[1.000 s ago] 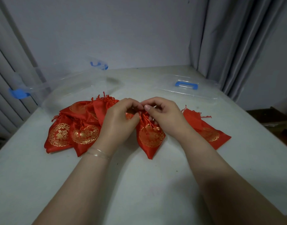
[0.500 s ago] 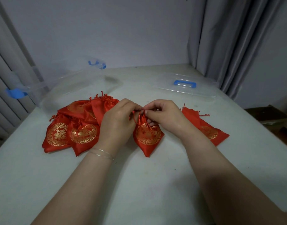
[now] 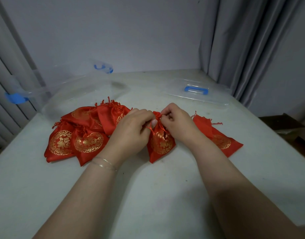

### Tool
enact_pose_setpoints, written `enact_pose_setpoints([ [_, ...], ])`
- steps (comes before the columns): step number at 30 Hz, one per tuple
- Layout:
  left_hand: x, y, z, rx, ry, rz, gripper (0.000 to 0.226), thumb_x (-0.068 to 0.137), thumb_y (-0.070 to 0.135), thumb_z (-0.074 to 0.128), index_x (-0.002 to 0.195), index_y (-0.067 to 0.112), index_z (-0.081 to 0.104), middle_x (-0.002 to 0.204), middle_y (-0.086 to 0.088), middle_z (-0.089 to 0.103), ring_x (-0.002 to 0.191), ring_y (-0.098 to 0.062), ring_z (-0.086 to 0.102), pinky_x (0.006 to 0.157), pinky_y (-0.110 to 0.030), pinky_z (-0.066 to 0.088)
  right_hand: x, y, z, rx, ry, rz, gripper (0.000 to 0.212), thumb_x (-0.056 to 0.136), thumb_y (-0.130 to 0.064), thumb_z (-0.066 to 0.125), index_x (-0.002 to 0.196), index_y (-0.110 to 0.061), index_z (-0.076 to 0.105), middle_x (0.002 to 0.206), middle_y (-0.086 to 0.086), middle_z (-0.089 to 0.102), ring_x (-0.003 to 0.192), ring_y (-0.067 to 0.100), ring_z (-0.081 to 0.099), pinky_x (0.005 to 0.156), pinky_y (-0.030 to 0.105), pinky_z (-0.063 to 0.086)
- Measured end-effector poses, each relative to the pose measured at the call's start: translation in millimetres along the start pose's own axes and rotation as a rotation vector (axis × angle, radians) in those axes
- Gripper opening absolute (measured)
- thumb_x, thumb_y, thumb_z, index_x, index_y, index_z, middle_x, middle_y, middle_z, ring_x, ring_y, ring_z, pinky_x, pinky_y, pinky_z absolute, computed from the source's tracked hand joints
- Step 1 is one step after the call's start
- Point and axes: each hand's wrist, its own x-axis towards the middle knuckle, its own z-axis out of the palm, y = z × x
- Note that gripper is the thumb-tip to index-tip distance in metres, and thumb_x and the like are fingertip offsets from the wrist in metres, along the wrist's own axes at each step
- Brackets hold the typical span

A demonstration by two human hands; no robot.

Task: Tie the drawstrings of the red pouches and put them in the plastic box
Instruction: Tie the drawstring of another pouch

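A red pouch [image 3: 161, 145] with a gold emblem lies on the white table between my hands, its mouth gathered. My left hand [image 3: 131, 131] pinches its red drawstring at the neck, and my right hand [image 3: 177, 122] pinches the cord at the gathered top. A pile of several red pouches [image 3: 79, 137] lies to the left, partly behind my left hand. One more red pouch [image 3: 217, 137] lies flat to the right. The clear plastic box [image 3: 50, 100] with blue latches stands open at the back left.
The box's clear lid [image 3: 200, 94] with a blue handle lies at the back right. Grey curtains [image 3: 252, 49] hang right of the table and on the left. A cardboard box [image 3: 284, 125] sits beyond the table's right edge.
The pouch's mouth has drawn tighter and its top now shows between my hands. My hands have shifted slightly as they work the cord.
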Motion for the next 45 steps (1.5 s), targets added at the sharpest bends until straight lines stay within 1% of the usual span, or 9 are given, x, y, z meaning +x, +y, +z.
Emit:
enact_pose_setpoints([
  [8, 1.2, 0.8, 0.5, -0.237, 0.012, -0.059, 0.017, 0.087, 0.03, 0.056, 0.075, 0.018, 0.062, 0.096, 0.011, 0.06, 0.093, -0.01, 0.054, 0.085, -0.028, 0.041, 4.3, 4.0, 9.1, 0.341, -0.144, 0.134, 0.02, 0.088, -0.01, 0.056, 0.072, -0.022, 0.053, 0.054, -0.005, 0.049, 0.049, 0.004, 0.042, 0.051, 0.023, 0.032],
  [11, 0.2, 6.1, -0.2, -0.35, 0.012, -0.15, 0.017, 0.087, 0.027, 0.056, 0.077, 0.019, 0.067, 0.093, 0.009, 0.069, 0.09, 0.002, 0.054, 0.09, -0.028, 0.038, 3.7, 2.6, 10.1, 0.465, -0.168, 0.186, 0.018, 0.089, -0.013, 0.058, 0.072, -0.019, 0.056, 0.066, 0.0, 0.056, 0.061, 0.011, 0.05, 0.058, 0.025, 0.039],
  [16, 0.7, 7.1, -1.7, -0.493, 0.102, -0.349, 0.026, 0.094, 0.029, 0.055, 0.076, 0.017, 0.07, 0.076, 0.003, 0.069, 0.075, -0.008, 0.059, 0.078, -0.027, 0.045, 4.4, -0.7, 10.3, 0.643, -0.187, 0.287, 0.023, 0.085, -0.005, 0.048, 0.069, -0.016, 0.058, 0.07, 0.002, 0.055, 0.069, 0.015, 0.051, 0.066, 0.028, 0.039],
  [20, 2.2, 3.3, 3.2, -0.515, 0.16, -0.492, 0.03, 0.09, 0.03, 0.061, 0.07, 0.007, 0.064, 0.056, 0.013, 0.058, 0.054, 0.002, 0.049, 0.055, -0.011, 0.038, 1.1, -4.7, 14.3, 0.482, -0.181, 0.172, 0.023, 0.087, -0.006, 0.047, 0.071, -0.02, 0.055, 0.068, -0.003, 0.054, 0.065, 0.01, 0.049, 0.066, 0.025, 0.039],
  [24, 2.3, -11.1, 2.2, -0.608, 0.122, -0.576, 0.008, 0.078, 0.015, 0.075, 0.076, 0.013, 0.067, 0.075, 0.002, 0.064, 0.068, -0.004, 0.055, 0.064, -0.013, 0.045, -2.4, -3.0, 19.6, 0.174, -0.148, 0.005, 0.011, 0.093, -0.013, 0.05, 0.086, -0.02, 0.053, 0.073, -0.006, 0.052, 0.058, -0.001, 0.048, 0.058, 0.014, 0.036],
  [29, 0.4, -17.1, 4.2, -0.403, 0.072, -0.546, 0.012, 0.077, 0.011, 0.076, 0.088, 0.011, 0.071, 0.081, -0.001, 0.067, 0.056, 0.008, 0.052, 0.058, -0.007, 0.042, -5.1, -2.9, 23.7, -0.127, -0.049, -0.294, 0.009, 0.093, -0.011, 0.05, 0.098, -0.014, 0.057, 0.104, 0.0, 0.045, 0.091, 0.016, 0.053, 0.081, 0.032, 0.045],
  [36, -0.4, -15.2, 0.9, -0.355, 0.036, -0.534, 0.006, 0.077, 0.014, 0.076, 0.082, 0.016, 0.073, 0.075, 0.005, 0.067, 0.054, 0.006, 0.052, 0.056, -0.011, 0.038, -12.7, -13.2, 20.9, -0.44, 0.032, -0.495, 0.011, 0.09, -0.014, 0.051, 0.099, -0.016, 0.056, 0.116, 0.002, 0.043, 0.092, 0.023, 0.056, 0.061, 0.033, 0.042],
  [41, 0.7, -7.7, -5.6, -0.482, 0.05, -0.568, 0.005, 0.078, 0.007, 0.074, 0.079, 0.011, 0.071, 0.074, 0.001, 0.068, 0.059, 0.003, 0.058, 0.06, -0.013, 0.047, -11.7, -12.0, 17.2, -0.021, 0.007, -0.338, 0.034, 0.089, -0.002, 0.038, 0.115, -0.021, 0.05, 0.124, -0.002, 0.04, 0.087, 0.016, 0.056, 0.079, 0.039, 0.048],
  [45, 0.9, -1.9, -6.5, -0.529, 0.026, -0.529, 0.003, 0.079, 0.005, 0.073, 0.08, 0.007, 0.07, 0.067, 0.006, 0.061, 0.054, 0.005, 0.051, 0.055, -0.008, 0.039, -6.8, -4.5, 13.3, 0.088, -0.15, -0.193, 0.04, 0.094, -0.001, 0.034, 0.127, -0.019, 0.048, 0.117, -0.003, 0.049, 0.076, -0.001, 0.049, 0.078, 0.021, 0.042],
])
